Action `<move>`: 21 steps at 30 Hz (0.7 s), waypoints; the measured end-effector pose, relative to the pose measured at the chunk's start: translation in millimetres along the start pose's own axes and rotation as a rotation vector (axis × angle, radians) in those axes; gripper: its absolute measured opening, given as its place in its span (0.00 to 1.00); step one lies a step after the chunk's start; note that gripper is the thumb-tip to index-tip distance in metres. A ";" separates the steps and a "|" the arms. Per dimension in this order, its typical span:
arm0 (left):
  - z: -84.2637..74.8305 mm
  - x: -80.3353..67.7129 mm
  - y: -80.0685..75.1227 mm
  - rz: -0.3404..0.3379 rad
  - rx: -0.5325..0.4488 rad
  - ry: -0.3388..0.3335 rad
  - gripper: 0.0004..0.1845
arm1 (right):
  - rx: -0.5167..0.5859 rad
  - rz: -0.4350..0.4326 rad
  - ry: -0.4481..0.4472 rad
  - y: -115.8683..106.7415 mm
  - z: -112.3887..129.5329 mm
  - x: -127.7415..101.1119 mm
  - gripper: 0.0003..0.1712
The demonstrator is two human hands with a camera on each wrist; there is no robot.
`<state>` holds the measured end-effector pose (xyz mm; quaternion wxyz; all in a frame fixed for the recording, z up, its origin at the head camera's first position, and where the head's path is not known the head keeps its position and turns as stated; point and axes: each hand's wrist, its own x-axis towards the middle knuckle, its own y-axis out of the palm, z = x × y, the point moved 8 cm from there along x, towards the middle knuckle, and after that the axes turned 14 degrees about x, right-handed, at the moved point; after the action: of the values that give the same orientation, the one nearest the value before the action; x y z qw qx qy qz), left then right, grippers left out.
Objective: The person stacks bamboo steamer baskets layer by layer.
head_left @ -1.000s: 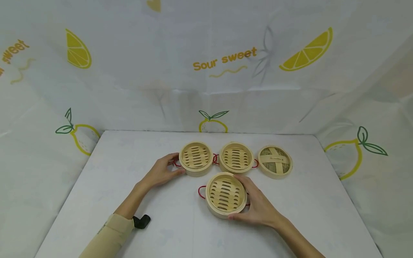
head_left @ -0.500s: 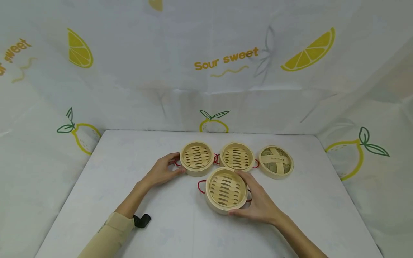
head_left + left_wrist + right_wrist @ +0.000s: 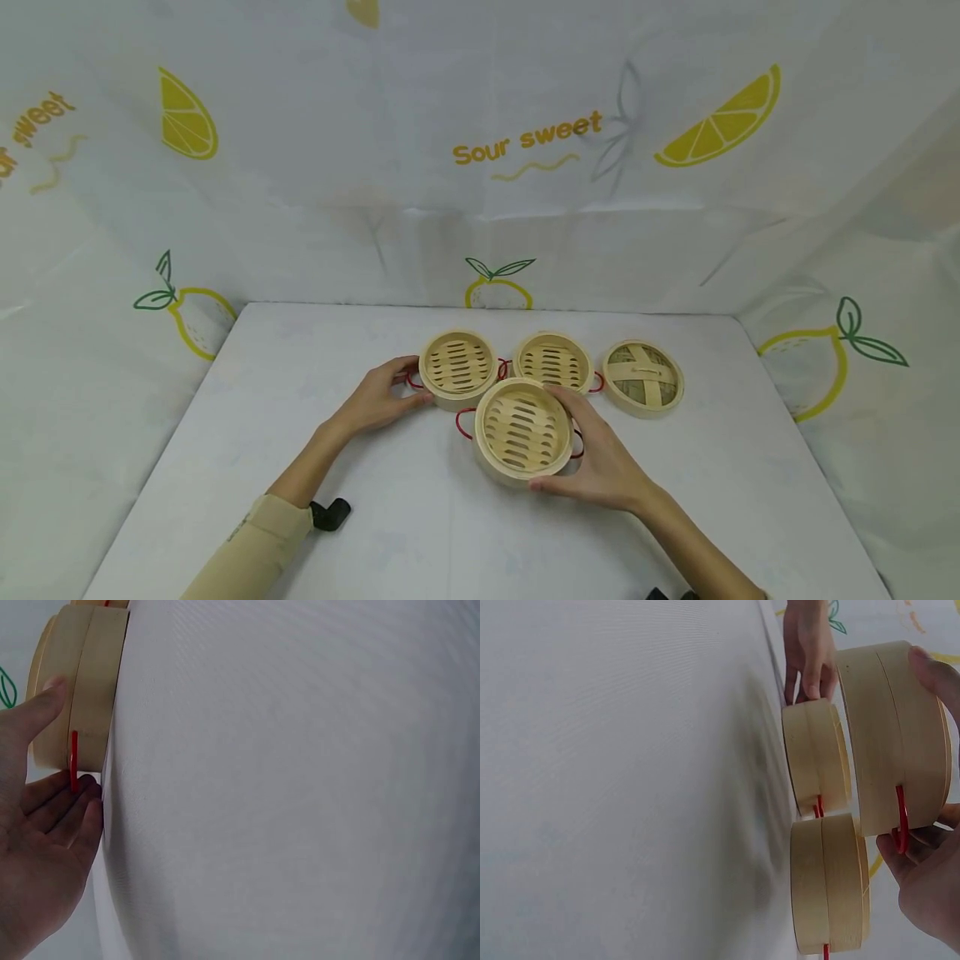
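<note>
My right hand (image 3: 603, 467) grips a round bamboo steamer basket (image 3: 523, 429) by its right side, thumb in front and fingers behind. This basket has red loop handles and a slotted base, and in the right wrist view it hangs above the table. With my left hand (image 3: 378, 400) I hold the left side of another steamer basket (image 3: 458, 365), which stands on the table; the thumb (image 3: 46, 705) lies against its wall, the fingers by a red handle. A third steamer basket (image 3: 553, 363) stands beside it, its front edge partly hidden by the raised one.
A woven bamboo lid (image 3: 643, 377) with crossed bands lies right of the baskets. The white table (image 3: 405, 517) meets a lemon-printed cloth (image 3: 337, 242) at the back and sides. A black wrist device (image 3: 330, 514) shows at my left sleeve.
My right hand has raised its steamer basket and brought it away from me, towards the two standing ones, tilting it slightly. My left hand and its basket have stayed in place.
</note>
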<state>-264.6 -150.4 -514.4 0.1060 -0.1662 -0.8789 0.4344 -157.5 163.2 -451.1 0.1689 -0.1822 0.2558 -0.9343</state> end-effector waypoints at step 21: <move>0.3 -0.4 -0.2 0.004 0.012 0.005 0.42 | 0.033 -0.005 -0.023 -2.2 10.8 20.8 0.74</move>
<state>-264.4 -150.9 -514.5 0.1085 -0.1683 -0.8756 0.4396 -171.6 152.0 -435.9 0.1725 -0.1908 0.2378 -0.9366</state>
